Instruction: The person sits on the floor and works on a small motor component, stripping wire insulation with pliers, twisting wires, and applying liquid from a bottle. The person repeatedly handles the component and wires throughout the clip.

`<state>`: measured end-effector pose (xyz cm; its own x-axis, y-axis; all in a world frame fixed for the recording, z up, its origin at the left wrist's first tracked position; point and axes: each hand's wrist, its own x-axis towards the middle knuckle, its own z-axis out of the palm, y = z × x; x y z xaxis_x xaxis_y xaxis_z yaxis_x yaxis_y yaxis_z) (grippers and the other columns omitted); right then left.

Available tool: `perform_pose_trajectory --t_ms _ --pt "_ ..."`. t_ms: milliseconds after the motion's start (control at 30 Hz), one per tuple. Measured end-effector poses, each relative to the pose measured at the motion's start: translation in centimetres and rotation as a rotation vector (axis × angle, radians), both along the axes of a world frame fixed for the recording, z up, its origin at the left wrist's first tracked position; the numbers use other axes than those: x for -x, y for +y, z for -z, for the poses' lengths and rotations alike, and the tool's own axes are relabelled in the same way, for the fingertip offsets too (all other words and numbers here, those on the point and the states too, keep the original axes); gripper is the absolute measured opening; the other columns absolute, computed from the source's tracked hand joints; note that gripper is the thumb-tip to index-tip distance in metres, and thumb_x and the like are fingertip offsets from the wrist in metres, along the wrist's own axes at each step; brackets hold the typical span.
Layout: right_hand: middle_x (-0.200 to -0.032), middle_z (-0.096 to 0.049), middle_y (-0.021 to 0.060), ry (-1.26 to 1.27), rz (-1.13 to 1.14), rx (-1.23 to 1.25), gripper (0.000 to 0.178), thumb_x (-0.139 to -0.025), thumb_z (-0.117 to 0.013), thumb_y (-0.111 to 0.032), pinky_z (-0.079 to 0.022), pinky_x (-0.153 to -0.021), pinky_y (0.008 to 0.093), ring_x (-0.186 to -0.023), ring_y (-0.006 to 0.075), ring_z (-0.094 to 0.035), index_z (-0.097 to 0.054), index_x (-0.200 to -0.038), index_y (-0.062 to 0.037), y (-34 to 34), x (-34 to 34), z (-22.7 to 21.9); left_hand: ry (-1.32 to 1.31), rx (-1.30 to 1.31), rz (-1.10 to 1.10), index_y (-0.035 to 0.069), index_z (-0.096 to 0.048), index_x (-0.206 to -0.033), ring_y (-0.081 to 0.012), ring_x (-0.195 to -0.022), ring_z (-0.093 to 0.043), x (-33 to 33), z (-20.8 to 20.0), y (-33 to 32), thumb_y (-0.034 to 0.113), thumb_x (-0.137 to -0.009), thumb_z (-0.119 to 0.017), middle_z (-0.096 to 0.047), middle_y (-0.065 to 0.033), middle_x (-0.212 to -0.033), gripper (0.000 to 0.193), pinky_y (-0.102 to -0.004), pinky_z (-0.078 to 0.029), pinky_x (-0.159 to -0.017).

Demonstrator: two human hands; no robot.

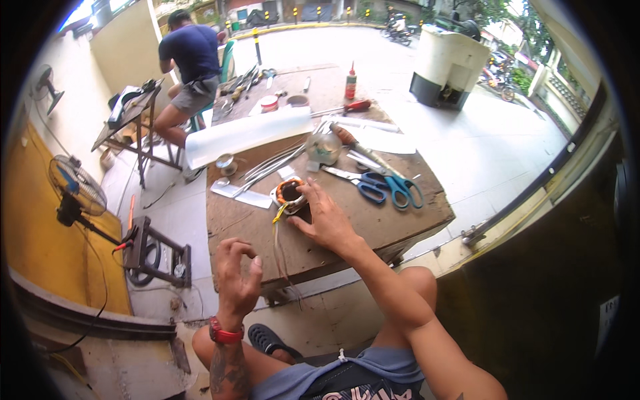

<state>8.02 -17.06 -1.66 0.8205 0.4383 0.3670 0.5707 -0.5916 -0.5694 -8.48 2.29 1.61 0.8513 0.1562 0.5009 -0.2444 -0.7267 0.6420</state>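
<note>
A small motor stator with a white ring and orange windings lies on the wooden table, its dark bore facing up. Yellow sleeving and thin brown lead wires run from it toward the table's near edge. My right hand grips the stator's right side, fingers at the far rim and thumb nearer me. At the table's near left edge, my left hand is raised with loosely curled fingers, thumb apart, and nothing seen between them. A red watch is on that wrist.
Blue-handled scissors, a glass jar, a solder spool, a white sheet roll, a red-capped bottle and a screwdriver crowd the wooden table. A fan stands left; another person sits beyond.
</note>
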Motion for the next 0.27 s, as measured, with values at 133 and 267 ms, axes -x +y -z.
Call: perform_pose_trajectory --t_ms 133,267 --pt "-0.121 -0.07 0.0213 0.17 0.045 -0.335 0.047 -0.097 -0.079 -0.024 -0.056 -0.096 0.0418 -0.112 0.031 -0.07 -0.063 -0.135 -0.0021 -6.3 3.1 -7.1 0.109 0.097 -0.027 0.003 -0.062 -0.116 -0.0322 -0.106 -0.063 -0.8 0.3 0.5 0.024 -0.097 -0.073 -0.062 -0.0152 -0.113 0.03 -0.0436 -0.05 -0.095" --pt "-0.11 -0.069 0.0106 -0.415 0.364 -0.733 0.018 -0.1 -0.074 -0.013 -0.055 -0.085 0.0312 -0.094 0.0161 -0.067 -0.07 -0.112 -0.0015 -15.4 16.5 -12.9 0.08 0.142 -0.007 0.004 -0.062 -0.124 -0.0273 -0.1 -0.066 -1.5 0.6 0.5 0.023 -0.099 -0.074 -0.064 -0.0138 -0.112 0.034 -0.041 -0.055 -0.087"
